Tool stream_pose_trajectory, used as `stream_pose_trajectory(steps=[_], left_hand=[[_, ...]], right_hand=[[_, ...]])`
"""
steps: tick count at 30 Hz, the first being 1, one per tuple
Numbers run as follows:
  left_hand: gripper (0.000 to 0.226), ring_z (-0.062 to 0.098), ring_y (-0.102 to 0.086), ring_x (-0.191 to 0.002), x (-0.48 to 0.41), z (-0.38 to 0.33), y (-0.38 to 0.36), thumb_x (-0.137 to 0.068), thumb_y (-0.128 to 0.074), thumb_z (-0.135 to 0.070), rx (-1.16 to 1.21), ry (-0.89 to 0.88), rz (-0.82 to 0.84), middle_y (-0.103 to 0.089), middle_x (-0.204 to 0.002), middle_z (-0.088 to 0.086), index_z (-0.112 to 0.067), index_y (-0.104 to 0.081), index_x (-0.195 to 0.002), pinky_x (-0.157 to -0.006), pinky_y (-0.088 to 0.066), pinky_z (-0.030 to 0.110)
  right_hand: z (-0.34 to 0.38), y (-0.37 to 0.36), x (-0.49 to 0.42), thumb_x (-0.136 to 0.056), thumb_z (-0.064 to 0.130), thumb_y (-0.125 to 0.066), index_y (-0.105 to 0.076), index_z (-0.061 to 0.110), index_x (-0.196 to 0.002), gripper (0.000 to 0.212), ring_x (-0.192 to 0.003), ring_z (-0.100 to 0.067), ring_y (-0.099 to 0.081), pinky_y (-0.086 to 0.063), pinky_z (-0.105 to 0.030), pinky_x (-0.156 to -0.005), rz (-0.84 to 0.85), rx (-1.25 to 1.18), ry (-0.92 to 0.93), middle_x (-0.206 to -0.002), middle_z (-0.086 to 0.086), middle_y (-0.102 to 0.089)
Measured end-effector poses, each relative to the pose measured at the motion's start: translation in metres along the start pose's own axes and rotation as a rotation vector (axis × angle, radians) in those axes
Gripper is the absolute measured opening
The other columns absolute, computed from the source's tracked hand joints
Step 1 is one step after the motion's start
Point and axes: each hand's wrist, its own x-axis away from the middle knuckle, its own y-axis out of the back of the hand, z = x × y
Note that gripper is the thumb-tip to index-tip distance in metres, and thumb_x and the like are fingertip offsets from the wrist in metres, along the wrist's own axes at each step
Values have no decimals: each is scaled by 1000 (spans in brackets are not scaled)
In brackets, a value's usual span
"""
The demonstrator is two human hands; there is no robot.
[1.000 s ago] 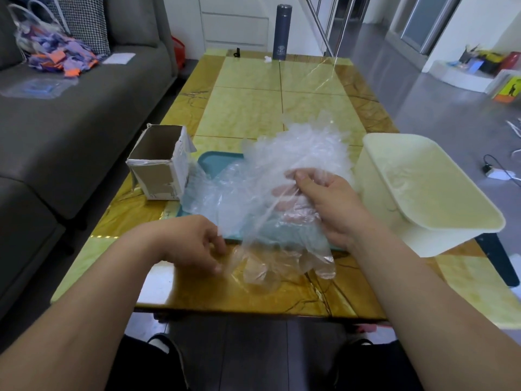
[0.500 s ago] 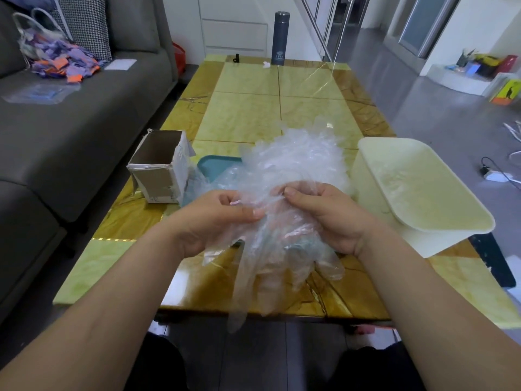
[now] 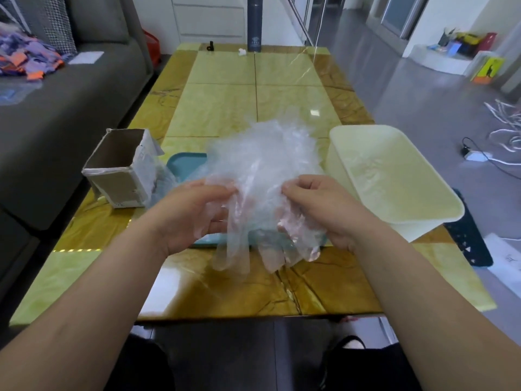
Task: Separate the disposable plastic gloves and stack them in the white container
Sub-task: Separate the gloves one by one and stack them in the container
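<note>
Above the near table [image 3: 225, 292] edge, the left hand [image 3: 194, 213] and right hand [image 3: 318, 210] each pinch the upper edge of the plastic gloves [image 3: 262, 176] — apparently to pull one free. Their finger ends hang downward; the rest of the clump sits on the teal tray [image 3: 184, 165] behind. Just right stands the white container [image 3: 394, 176], open — handy for stacking.

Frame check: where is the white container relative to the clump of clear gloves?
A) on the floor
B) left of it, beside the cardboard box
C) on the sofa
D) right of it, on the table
D: the white container stands on the table right of the gloves; the cardboard box is on their left.
</note>
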Motion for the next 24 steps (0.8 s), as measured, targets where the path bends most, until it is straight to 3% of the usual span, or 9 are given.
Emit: stream_pose_trajectory(steps=[2,4,6,10,13,14,17,20,24], left_hand=[[31,41,-66,-102,-6,-7,-12,-101,-64,-15,-29,-20,-52,-67,-119,32,0,-67,-128,-80,-56,43],[19,28,-69,-79,-13,-22,-32,-101,-64,-12,-54,-49,-71,-72,-96,20,-6,-73,-117,-62,-56,31],[15,18,-69,-61,-23,-43,-55,-102,-63,-9,-57,-70,-66,-74,-92,12,-8,-74,-112,-52,-56,28],[12,30,-73,-66,-43,-73,-113,-98,-64,2,-35,-98,-42,-73,-95,20,-1,-71,-107,-50,-59,34],[8,37,-70,-75,-63,-77,-158,-94,-63,5,-131,-97,-37,-67,-88,23,1,-68,-97,-70,-62,55],[6,36,-67,-72,-69,-76,-174,-93,-63,4,-185,-89,-30,-64,-87,23,2,-67,-97,-74,-61,56],[19,31,-64,-55,-84,-72,-207,-94,-71,-9,-278,-36,2,-59,-79,22,7,-63,-100,-63,-63,40],[29,33,-76,-63,-86,-73,-218,-96,-72,-20,-461,-44,-16,-70,-82,27,7,-62,-100,-58,-65,40],[35,26,-72,-54,-83,-73,-211,-93,-71,-30,-776,-136,-53,-75,-79,22,4,-67,-97,-53,-62,32]], right_hand=[[13,7,-2,-101,30,-65,-69,-5,-104,36,-66,-31,-58,-57,-47,-66,-54,-9,-3,-71,-13,-59],[30,21,-2,-99,29,-67,-70,-4,-104,34,-69,-33,-62,-63,-60,-74,-76,-7,-5,-75,-17,-61],[48,39,-3,-97,24,-69,-72,0,-98,25,-67,-33,-68,-62,-58,-73,-108,24,-12,-77,-18,-67],[70,86,-7,-93,8,-62,-64,8,-84,10,-52,-28,-63,-58,-40,-54,-182,54,-66,-63,-15,-62],[61,118,-7,-92,2,-58,-59,5,-81,11,-47,-27,-60,-53,-43,-57,-287,205,-115,-65,-19,-56],[56,129,-5,-90,-2,-56,-59,2,-83,8,-47,-28,-59,-50,-44,-59,-316,249,-133,-68,-21,-54],[42,155,3,-85,-10,-49,-59,-3,-85,13,-38,-26,-56,-47,-44,-62,-380,359,-202,-60,-21,-53],[39,173,6,-87,-11,-47,-61,-3,-82,16,-36,-25,-59,-49,-33,-52,-423,471,-236,-57,-22,-57],[38,175,-4,-86,-10,-46,-61,0,-85,17,-51,-32,-69,-58,-44,-64,-428,496,-264,-68,-30,-63]])
